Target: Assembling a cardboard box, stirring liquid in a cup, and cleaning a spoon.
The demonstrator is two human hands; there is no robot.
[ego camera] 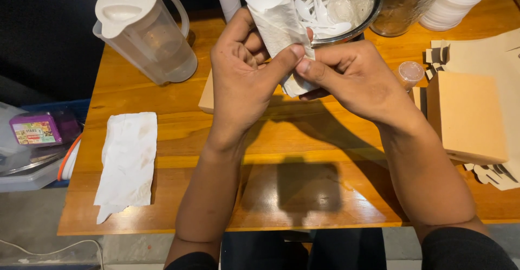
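Wooden table [162,140] fills the frame over a grey floor. At far left a purple box [36,129] sits in a bin. On the table's left lies a flat napkin [127,164], with a clear lidded pitcher [143,29] above it at upper left. At centre top, the left hand [241,75] and right hand [355,77] both pinch a white spoon wrapped in tissue [279,26], held above the table. Behind it is a steel bowl [338,7] of plastic spoons. Cardboard boxes [468,115] lie at right.
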